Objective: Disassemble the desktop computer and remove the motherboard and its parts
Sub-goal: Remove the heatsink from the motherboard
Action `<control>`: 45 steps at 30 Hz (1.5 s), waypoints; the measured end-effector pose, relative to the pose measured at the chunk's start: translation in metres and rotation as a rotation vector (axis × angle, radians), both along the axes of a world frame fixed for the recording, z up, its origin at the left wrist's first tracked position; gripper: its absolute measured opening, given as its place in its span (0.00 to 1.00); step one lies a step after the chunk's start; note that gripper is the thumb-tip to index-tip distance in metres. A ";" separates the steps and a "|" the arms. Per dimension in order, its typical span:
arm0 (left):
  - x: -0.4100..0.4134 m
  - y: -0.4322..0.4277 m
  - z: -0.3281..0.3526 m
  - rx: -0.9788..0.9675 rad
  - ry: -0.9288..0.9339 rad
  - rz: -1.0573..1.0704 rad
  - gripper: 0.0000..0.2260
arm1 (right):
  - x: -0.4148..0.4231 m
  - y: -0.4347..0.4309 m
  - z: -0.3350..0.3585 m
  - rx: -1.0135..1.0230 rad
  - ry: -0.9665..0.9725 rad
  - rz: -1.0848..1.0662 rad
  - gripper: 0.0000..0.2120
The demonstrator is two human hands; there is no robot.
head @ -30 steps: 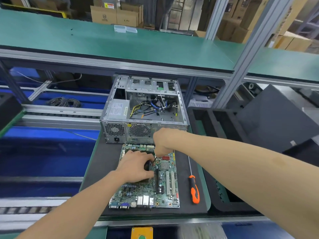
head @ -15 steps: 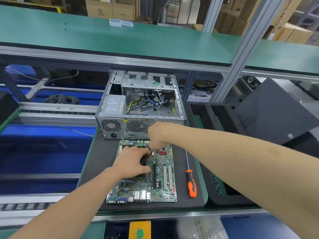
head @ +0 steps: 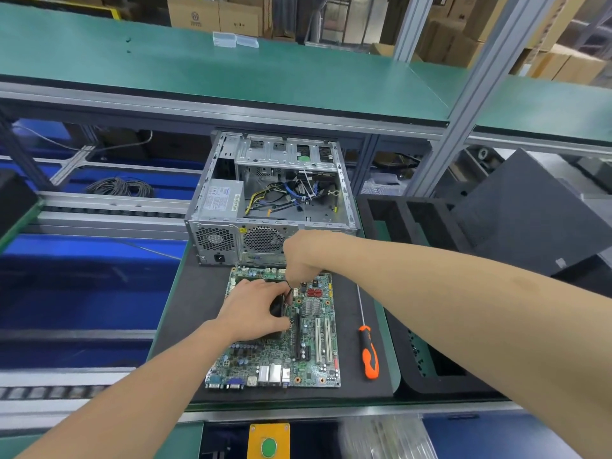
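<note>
The green motherboard [head: 314,359] lies flat on a black mat [head: 195,313] in front of the open metal computer case [head: 344,207]. My left hand [head: 251,309] rests on the board's left half, fingers curled around a black cooler [head: 276,307] that it mostly hides. My right hand [head: 303,260] hovers over the board's far edge and pinches a thin black cable [head: 290,288] that runs down to the cooler. Inside the case are a grey power supply [head: 220,198] and loose yellow, blue and black wires [head: 284,197].
An orange-handled screwdriver [head: 368,352] lies on the mat right of the board. Black foam trays [head: 430,226] stand at the right. A green shelf [head: 231,71] overhangs the case. A coil of cable [head: 121,187] lies at the back left, and a yellow button box [head: 268,440] sits below the bench edge.
Both hands stay on the same spots of the board. Only the view has shifted a little.
</note>
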State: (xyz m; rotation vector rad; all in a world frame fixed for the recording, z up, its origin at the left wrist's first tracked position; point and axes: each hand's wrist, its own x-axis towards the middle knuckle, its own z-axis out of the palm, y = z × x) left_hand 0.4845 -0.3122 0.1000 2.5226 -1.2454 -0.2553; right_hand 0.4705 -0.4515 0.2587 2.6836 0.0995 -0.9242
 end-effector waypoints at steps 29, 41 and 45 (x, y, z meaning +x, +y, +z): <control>0.009 -0.009 0.006 -0.342 0.354 0.124 0.03 | 0.004 0.001 -0.006 0.155 -0.107 -0.028 0.16; 0.010 -0.006 0.006 -0.253 0.293 0.059 0.08 | 0.023 0.013 -0.003 -0.055 0.270 0.016 0.22; 0.010 -0.006 0.005 -0.233 0.233 0.021 0.10 | 0.019 0.022 -0.004 -0.139 0.147 0.253 0.21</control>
